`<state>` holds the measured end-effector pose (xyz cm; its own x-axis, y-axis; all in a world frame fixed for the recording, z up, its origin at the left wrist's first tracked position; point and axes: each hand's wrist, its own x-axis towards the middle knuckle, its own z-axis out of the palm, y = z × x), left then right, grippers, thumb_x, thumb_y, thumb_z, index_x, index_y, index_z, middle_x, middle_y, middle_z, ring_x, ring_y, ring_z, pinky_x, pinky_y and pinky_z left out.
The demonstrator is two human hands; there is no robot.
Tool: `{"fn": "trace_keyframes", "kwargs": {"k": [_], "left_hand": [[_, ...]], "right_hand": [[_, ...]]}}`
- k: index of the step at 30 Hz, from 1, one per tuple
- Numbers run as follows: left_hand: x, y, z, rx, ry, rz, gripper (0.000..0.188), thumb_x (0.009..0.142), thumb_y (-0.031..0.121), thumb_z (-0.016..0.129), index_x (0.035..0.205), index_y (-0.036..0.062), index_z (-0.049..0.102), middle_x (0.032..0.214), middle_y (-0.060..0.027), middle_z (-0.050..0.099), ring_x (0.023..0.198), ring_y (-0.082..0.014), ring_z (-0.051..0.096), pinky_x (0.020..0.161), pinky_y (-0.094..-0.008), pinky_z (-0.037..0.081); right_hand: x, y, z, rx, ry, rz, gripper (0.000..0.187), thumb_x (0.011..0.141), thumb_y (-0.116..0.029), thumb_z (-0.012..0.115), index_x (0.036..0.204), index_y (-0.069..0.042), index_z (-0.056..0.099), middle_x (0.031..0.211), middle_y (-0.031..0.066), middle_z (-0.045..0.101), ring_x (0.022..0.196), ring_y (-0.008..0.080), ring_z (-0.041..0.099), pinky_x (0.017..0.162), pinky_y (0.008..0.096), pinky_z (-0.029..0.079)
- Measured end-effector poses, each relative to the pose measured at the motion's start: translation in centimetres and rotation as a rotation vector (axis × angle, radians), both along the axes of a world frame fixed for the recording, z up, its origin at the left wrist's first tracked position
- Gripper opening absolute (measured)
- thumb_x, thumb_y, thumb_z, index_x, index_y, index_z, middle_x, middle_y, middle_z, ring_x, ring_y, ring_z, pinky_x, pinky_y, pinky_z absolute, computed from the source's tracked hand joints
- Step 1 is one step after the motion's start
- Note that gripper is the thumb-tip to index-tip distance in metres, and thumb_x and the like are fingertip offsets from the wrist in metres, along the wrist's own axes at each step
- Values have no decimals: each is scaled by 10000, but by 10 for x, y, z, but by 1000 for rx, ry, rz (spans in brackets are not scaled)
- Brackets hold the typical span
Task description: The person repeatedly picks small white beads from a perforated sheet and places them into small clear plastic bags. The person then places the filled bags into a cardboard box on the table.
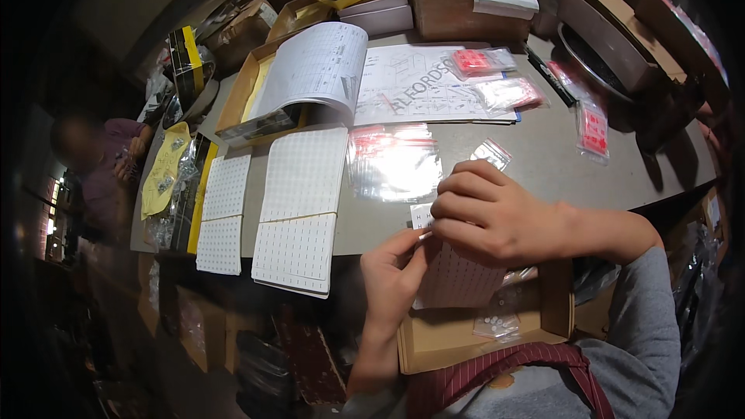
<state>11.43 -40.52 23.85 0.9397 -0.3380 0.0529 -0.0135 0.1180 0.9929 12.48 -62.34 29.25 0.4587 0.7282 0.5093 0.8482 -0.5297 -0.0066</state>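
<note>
A printed sheet of small labels (458, 275) hangs between my hands above an open cardboard box. My left hand (393, 270) pinches its upper left edge between thumb and fingers. Curled over the sheet's top, my right hand (485, 221) has its fingertips closed at the same edge, close to the left thumb. A white flap with printed marks (421, 216) sticks out beyond the right fingers; whether it belongs to the sheet is hidden. Inside the cardboard box (564, 302) lies a clear bag of small white round pieces (498, 324).
Clear zip bags (393, 163) lie beyond my hands, with a smaller bag (492, 154) beside them. Left are banded label stacks (299, 194) (221, 217). Bags of red pieces (594, 128), printed drawings (419, 81) and boxes (469, 15) stand farther back. Another person (109, 163) is far left.
</note>
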Motion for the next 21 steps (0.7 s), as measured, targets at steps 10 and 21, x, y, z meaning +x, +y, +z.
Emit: {"fn": "trace_keyframes", "kwargs": {"k": [10, 21], "left_hand": [[1, 0, 6, 21, 49, -12, 161, 970, 65, 725, 1050, -73, 747, 838, 26, 641, 743, -39, 528, 639, -207, 413], [1, 1, 8, 0, 103, -38, 178, 977, 61, 716, 1074, -86, 740, 857, 19, 655, 770, -45, 547, 666, -212, 433]], "right_hand": [[88, -30, -7, 199, 813, -375, 201, 879, -172, 685, 957, 11, 659, 809, 150, 668, 782, 331, 652, 737, 432, 515], [77, -73, 16, -150, 892, -673, 516, 832, -423, 830, 1018, 30, 667, 919, 212, 721, 884, 379, 707, 778, 448, 536]]}}
